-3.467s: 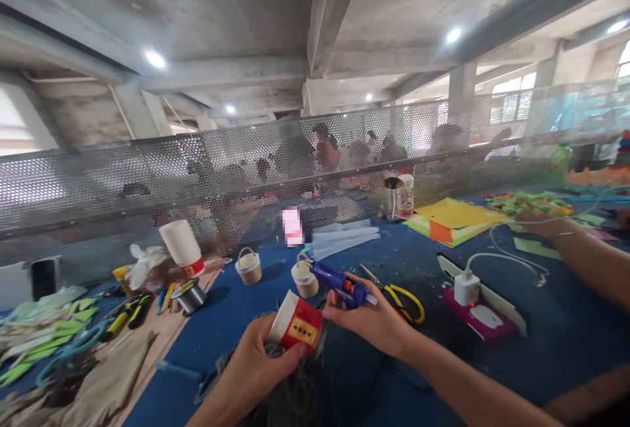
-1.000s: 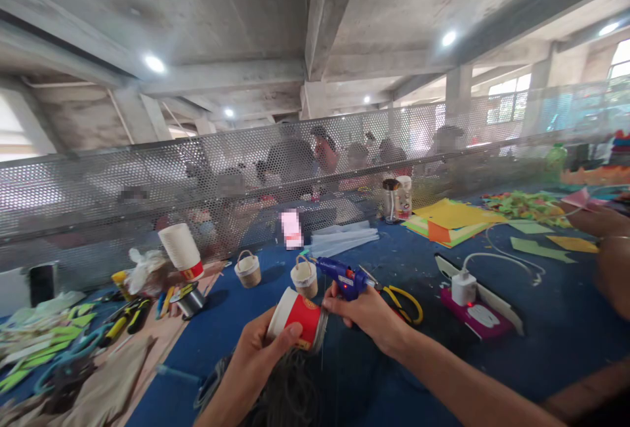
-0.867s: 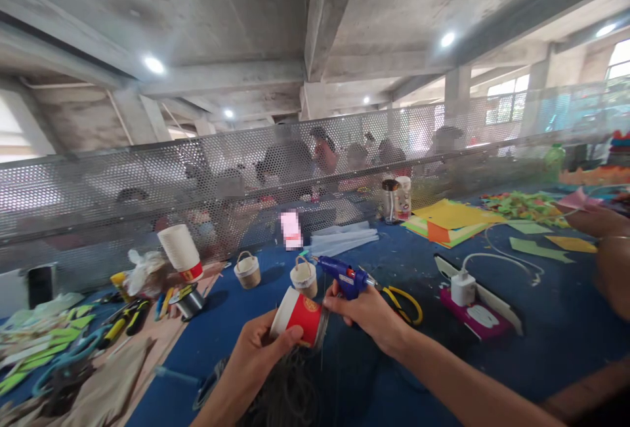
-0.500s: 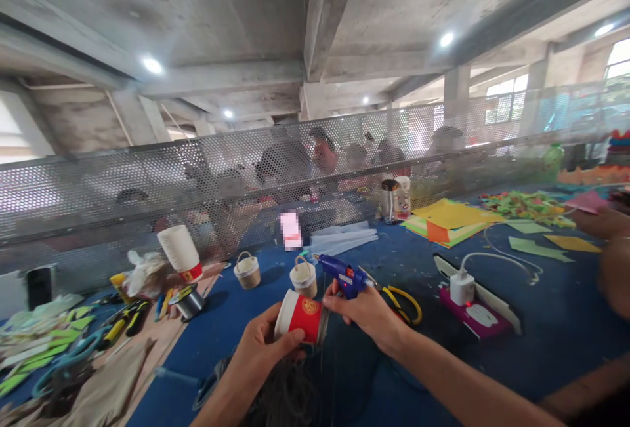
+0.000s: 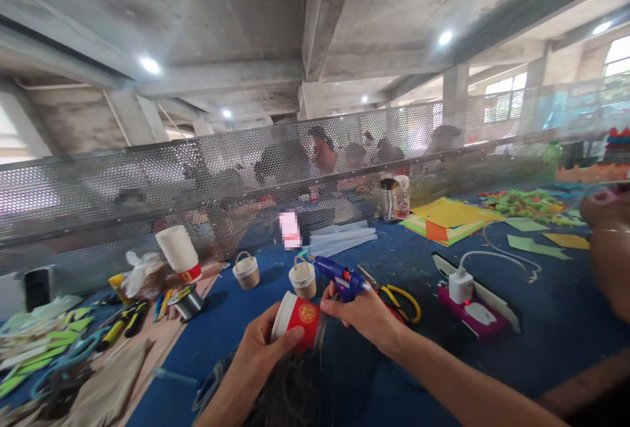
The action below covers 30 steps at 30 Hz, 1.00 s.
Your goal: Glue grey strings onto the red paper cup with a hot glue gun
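A red and white paper cup (image 5: 301,322) lies tilted in my left hand (image 5: 268,338), whose fingers and thumb wrap its side. My right hand (image 5: 361,315) grips a blue hot glue gun (image 5: 339,276) with a small red light on it. The gun's nozzle points left, above the cup and near a small basket (image 5: 302,279) with a rope-like handle. Another small basket (image 5: 246,271) of the same sort stands to its left. My right fingertips are close to the cup's end; whether they touch it I cannot tell.
Yellow-handled scissors (image 5: 401,302) lie right of the gun. Stacked paper cups (image 5: 178,248) and a wire spool (image 5: 188,302) stand at left. A purple power strip (image 5: 472,312) and coloured paper (image 5: 450,217) are at right. A co-worker's hand (image 5: 608,217) shows at the right edge.
My hands, the cup and the glue gun hold almost the same pose, with the cup slightly further left. The co-worker's hand at the right has shifted, and its pink paper is less visible.
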Each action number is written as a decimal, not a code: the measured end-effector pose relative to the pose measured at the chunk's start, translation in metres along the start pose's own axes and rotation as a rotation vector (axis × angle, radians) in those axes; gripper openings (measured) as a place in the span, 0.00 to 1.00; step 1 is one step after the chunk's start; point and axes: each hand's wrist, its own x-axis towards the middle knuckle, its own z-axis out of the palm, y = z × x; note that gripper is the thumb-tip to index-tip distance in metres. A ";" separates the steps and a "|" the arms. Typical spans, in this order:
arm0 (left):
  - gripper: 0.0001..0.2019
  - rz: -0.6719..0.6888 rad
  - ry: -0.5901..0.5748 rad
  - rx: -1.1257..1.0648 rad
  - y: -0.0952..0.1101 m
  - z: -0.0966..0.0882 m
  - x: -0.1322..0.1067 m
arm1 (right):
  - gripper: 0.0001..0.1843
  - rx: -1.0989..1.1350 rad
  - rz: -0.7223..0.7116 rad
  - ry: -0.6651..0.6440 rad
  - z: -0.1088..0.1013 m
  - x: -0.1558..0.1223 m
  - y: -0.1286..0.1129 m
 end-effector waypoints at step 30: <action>0.22 0.137 0.307 0.266 0.017 -0.013 0.002 | 0.19 0.002 -0.125 -0.045 0.005 -0.015 -0.001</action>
